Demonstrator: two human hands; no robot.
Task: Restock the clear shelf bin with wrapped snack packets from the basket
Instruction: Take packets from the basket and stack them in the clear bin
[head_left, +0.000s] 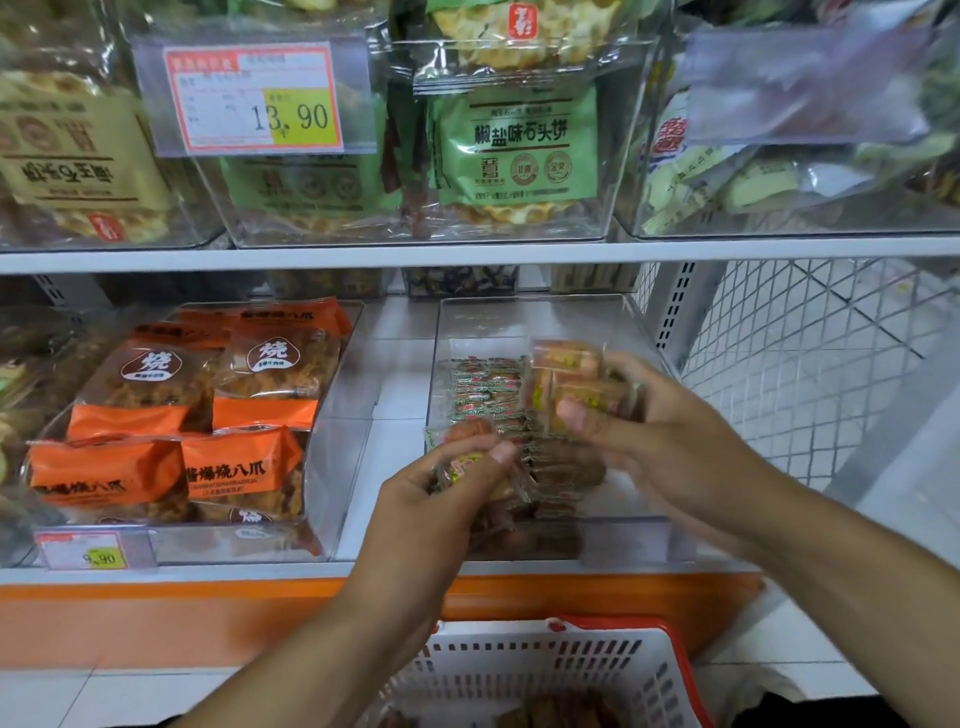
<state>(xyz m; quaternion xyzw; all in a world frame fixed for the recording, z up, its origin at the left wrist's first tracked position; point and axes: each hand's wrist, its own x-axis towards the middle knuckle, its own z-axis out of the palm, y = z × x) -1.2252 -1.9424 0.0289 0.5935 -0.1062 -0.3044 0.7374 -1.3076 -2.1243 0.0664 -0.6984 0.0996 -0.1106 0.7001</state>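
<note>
A clear shelf bin (628, 535) on the lower shelf holds rows of small wrapped snack packets (488, 395) standing on edge. My left hand (441, 493) grips a bunch of wrapped packets (467, 462) over the bin's front left part. Over the bin's right side, my right hand (649, 431) holds a stack of orange-brown packets (571, 384), blurred by motion. The white basket (524, 670) with a red rim sits below the shelf edge; a few brown packets (550, 714) lie in its bottom.
A second clear bin (332, 441) to the left holds orange snack bags (156, 405). A bare gap of shelf (395, 379) lies between the two bins. Upper-shelf bins (519, 228) overhang close above. A white wire mesh panel (810, 364) closes the right side.
</note>
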